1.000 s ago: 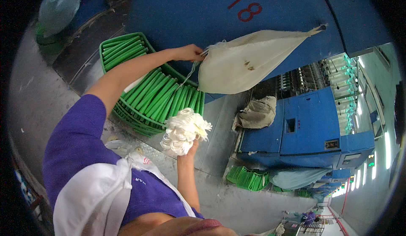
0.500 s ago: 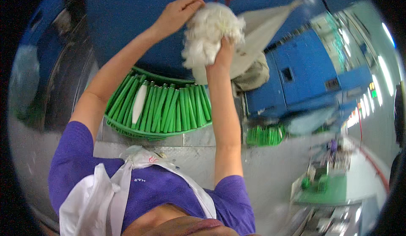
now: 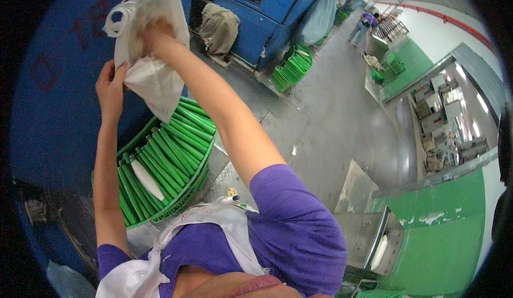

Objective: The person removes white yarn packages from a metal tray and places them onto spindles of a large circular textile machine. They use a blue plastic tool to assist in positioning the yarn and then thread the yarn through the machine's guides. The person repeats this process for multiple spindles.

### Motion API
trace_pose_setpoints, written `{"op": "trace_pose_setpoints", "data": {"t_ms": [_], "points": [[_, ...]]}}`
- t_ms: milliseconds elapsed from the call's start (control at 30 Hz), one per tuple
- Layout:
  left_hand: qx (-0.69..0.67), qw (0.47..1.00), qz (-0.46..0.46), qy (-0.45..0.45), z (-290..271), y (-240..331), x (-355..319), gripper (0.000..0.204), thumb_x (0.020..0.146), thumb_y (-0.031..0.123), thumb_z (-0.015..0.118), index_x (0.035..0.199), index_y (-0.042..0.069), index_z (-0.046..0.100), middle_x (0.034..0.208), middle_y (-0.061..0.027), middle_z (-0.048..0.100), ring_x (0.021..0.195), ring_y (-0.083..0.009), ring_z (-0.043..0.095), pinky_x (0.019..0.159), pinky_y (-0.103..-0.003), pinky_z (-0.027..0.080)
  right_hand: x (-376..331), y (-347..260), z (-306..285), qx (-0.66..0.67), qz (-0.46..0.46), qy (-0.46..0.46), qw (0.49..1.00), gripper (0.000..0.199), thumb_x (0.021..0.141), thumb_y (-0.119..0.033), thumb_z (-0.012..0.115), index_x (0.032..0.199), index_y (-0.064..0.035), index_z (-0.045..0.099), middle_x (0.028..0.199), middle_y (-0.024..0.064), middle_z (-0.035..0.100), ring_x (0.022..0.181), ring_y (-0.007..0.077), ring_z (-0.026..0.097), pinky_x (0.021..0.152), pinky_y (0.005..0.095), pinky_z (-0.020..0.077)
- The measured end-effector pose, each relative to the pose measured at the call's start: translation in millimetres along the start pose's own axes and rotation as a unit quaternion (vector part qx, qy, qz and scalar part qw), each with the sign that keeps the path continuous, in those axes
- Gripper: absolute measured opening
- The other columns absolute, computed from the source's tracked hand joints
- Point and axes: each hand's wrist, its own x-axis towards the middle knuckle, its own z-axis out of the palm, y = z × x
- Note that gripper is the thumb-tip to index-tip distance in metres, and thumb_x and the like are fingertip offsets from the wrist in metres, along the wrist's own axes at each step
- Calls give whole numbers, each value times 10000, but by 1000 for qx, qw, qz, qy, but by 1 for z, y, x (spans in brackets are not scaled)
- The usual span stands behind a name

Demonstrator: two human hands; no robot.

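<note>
A white cloth bag (image 3: 155, 84) hangs against the blue machine panel at the upper left, its lower end tapering down. My left hand (image 3: 111, 87) pinches the bag's near edge between thumb and fingers. Reaching into the bag's mouth is my right hand (image 3: 158, 37), smeared by motion, with its fingers hidden; whether the white fluffy fibre is still in it I cannot tell. White loops (image 3: 120, 17) hang beside the bag. Below stands a green basket (image 3: 184, 204) packed with slim green bobbins (image 3: 165, 151) and one white-wound bobbin (image 3: 147, 180).
A blue machine cabinet (image 3: 251, 17) stands ahead, with a grey cloth bundle (image 3: 219, 31) at its side. Another green basket (image 3: 292, 68) sits farther along the grey aisle floor (image 3: 320, 132). A person in purple (image 3: 366, 23) is far off. To the right are a doorway and a green-white wall (image 3: 443, 228).
The view has swung right. My right hand has carried the clump of white fibre into the bag's mouth. My left hand has left the clump and taken the bag's edge.
</note>
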Motion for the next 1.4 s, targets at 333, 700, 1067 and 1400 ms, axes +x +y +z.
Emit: {"op": "trace_pose_setpoints", "data": {"t_ms": [333,700,1067,1400], "points": [[19,972,223,77,50,27,-67,426,890,93,622,1279,16,465,1189,-101,439,1067,-183,501,925,-317,434,-97,15,-158,-16,-177,-45,983,252,753,-164,648,983,-60,652,936,107,641,918,280,600,761,372,509],[332,638,246,-650,258,3,-296,744,662,117,774,1329,210,458,1182,-167,556,1127,-331,524,924,-463,415,-796,97,-270,-106,405,-635,649,297,858,-201,551,1113,-77,640,1167,163,621,1071,339,591,946,561,401],[208,573,292,-737,482,13,-545,471,732,38,668,1186,94,558,1265,-179,503,1077,-374,538,860,-465,450,-1044,-2,-419,24,788,-294,540,395,840,-224,588,1204,-71,566,1186,171,600,1095,365,562,916,448,458],[155,292,541,-773,659,58,-774,529,760,317,714,1237,156,554,1140,-104,563,1086,-280,541,839,-452,435,-1090,59,-555,-275,790,-83,542,506,805,-172,624,1251,29,493,1245,235,502,1146,391,450,976,455,375]]}}
